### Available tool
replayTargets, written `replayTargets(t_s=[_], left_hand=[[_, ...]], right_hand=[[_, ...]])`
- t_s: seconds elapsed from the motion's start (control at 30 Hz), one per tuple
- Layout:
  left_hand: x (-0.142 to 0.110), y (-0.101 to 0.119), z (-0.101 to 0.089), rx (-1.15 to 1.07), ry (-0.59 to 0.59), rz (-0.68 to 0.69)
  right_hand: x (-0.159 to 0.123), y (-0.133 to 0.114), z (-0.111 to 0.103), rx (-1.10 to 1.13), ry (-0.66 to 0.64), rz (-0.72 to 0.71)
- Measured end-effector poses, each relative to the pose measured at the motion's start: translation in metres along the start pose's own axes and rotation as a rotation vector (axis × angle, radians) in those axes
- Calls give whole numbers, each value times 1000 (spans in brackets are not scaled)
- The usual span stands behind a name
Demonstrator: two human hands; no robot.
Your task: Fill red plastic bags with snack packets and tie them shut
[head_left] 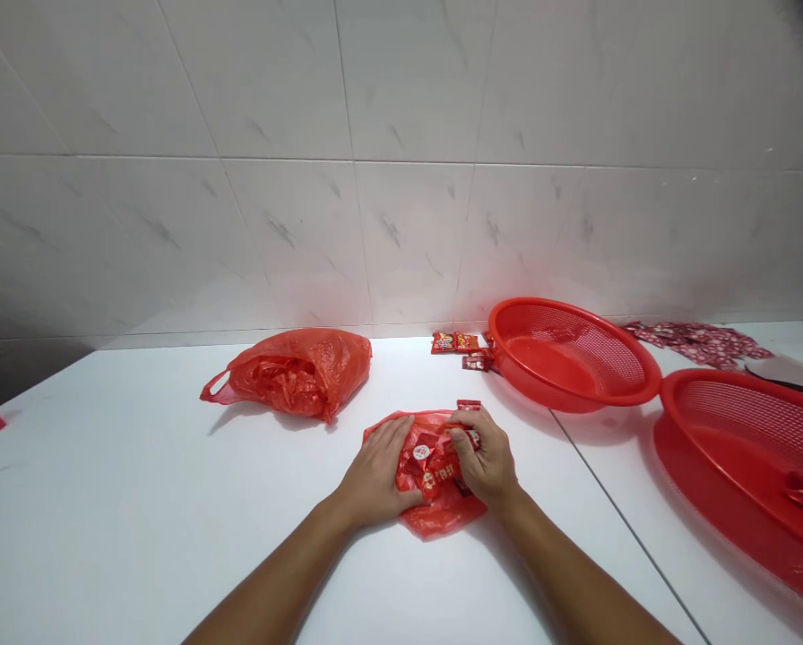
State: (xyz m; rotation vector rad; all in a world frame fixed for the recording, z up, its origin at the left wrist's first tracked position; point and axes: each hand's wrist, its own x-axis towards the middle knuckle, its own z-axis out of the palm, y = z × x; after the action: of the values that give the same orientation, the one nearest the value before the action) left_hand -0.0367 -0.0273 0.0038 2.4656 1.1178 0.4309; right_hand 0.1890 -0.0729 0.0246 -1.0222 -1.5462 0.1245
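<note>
A red plastic bag is laid on the counter, forward of its back edge and left of the seam, with red packets in or on it. Its left side is pressed by the left hand, thumb spread from the fingers. Its right side is covered by the curled right hand; whether anything is pinched cannot be told. Packet handling at the bag appears to be in hand; a steady left hold and a sure right grip would be called for.

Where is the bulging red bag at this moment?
In the head view, the bag lies left of centre on the white table, near the tiled wall, beyond the left hand.
</note>
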Motion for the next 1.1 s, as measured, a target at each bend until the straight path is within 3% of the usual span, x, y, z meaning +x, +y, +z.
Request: replayTargets(t_s=[0.17,0.33,0.57,0.7,0.8,0.87,0.97,1.03,1.1], left_hand=[[0,-2,2,-45,82,47],[0,-2,4,-41,156,80],[3,1,-2,-68,211,155],[2,11,-12,-91,245,285],[3,15,-15,-48,368,333],[5,13,-15,23,508,253],[8,4,-15,113,674,21],[10,-2,-16,107,693,-126],[12,-6,-18,61,637,-249]], right_hand=[[0,-3,3,21,-242,-55],[0,-1,1,-2,-318,-83],[4,0,-9,61,-302,-109],[4,1,-8,-18,-258,-68],[8,2,-11,-92,-236,-30],[15,4,-20,-169,-210,-3],[28,14,-47,-286,-199,104],[35,25,-71,-342,-227,223],[39,34,-93,-367,-258,332]])
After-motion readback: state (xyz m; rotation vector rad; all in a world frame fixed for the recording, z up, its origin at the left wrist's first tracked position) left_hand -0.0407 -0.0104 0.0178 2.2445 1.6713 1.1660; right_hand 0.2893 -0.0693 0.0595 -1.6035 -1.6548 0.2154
